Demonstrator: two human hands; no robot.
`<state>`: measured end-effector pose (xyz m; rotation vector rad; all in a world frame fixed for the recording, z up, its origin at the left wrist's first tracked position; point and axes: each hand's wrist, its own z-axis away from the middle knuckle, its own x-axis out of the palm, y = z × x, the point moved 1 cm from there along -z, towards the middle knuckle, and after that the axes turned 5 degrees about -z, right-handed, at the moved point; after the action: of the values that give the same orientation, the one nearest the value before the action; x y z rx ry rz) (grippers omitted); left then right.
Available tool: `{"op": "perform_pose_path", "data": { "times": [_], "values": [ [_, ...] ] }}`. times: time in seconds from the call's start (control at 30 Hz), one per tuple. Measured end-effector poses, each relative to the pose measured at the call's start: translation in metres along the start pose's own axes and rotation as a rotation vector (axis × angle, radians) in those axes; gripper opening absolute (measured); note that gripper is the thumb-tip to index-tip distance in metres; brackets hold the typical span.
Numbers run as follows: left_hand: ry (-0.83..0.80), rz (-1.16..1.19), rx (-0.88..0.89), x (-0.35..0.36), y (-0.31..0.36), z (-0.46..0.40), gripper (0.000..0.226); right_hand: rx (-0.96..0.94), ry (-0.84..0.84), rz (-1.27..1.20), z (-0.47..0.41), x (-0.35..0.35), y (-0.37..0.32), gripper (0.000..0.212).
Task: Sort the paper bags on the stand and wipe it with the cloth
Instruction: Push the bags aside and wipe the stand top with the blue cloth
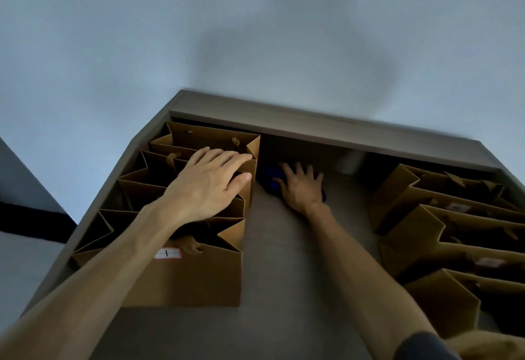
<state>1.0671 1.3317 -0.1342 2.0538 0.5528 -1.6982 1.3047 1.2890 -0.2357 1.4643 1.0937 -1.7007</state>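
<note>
Several brown paper bags (196, 274) stand upright in a row on the left of the grey-brown stand (284, 288). The front bag has a white label. My left hand (207, 183) rests flat on the bag tops, fingers together, gripping nothing. A second row of brown paper bags (426, 232) stands on the right. Between the rows, at the back of the shelf, my right hand (301, 186) presses with spread fingers on a dark blue cloth (271, 178), which shows on both sides of the hand.
A raised ledge (312, 124) runs along the back of the stand against a pale wall (255, 33). Bare shelf surface lies between the two bag rows. A dark band on the floor (25, 220) shows at far left.
</note>
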Motion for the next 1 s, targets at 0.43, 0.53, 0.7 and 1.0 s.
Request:
{"op": "perform_pose_path", "data": {
  "times": [0.43,0.53,0.7,1.0],
  "values": [
    [0.019,-0.001,-0.018,0.0,0.0,-0.001,0.048,0.298,0.147,-0.07,0.078,-0.007,0.037,0.056],
    [0.023,-0.015,-0.015,0.001,0.001,-0.001,0.048,0.249,0.124,-0.056,0.139,0.0,0.02,0.059],
    [0.033,-0.012,0.005,0.003,0.001,-0.002,0.048,0.081,0.133,-0.054,0.27,0.02,-0.007,0.057],
    [0.037,-0.015,0.014,0.002,0.001,-0.002,0.047,-0.077,0.194,-0.053,0.274,0.022,-0.001,0.054]
  ]
}}
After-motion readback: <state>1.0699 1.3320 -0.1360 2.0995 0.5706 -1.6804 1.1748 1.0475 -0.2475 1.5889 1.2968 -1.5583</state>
